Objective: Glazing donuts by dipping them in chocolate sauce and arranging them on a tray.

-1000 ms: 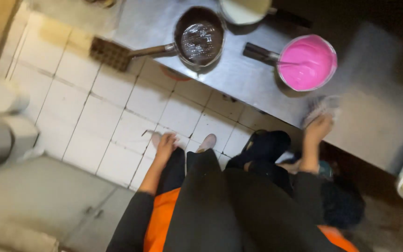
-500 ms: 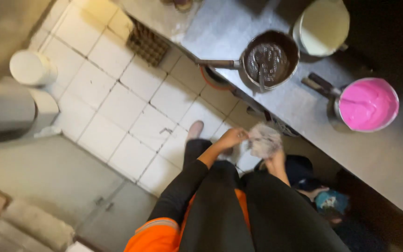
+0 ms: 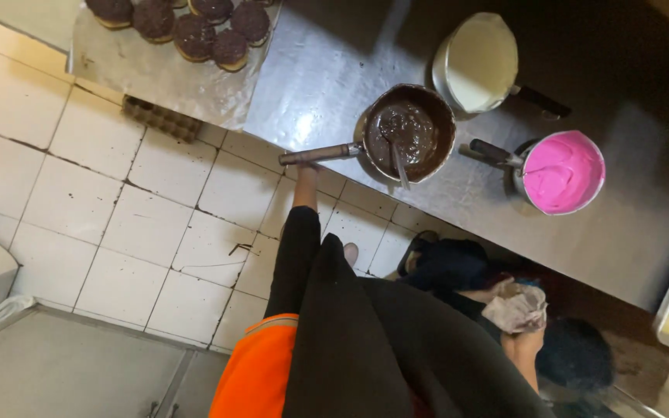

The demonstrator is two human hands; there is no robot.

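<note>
At frame centre the left hand (image 3: 306, 172) reaches the chocolate saucepan's handle (image 3: 319, 154) (fingers hidden, grip unclear), its long axis pointing left off the desk (image 3: 334, 70), while the right hand (image 3: 522, 329) clutches a rag (image 3: 514, 306) lower right.

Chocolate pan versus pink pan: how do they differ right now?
The chocolate pan holds dark brown glaze with a utensil standing in it; the pink pan holds smooth pink glaze and no utensil. The left hand is at the chocolate pan's handle; nothing touches the pink pan. Both are round metal saucepans on the steel counter.
</note>
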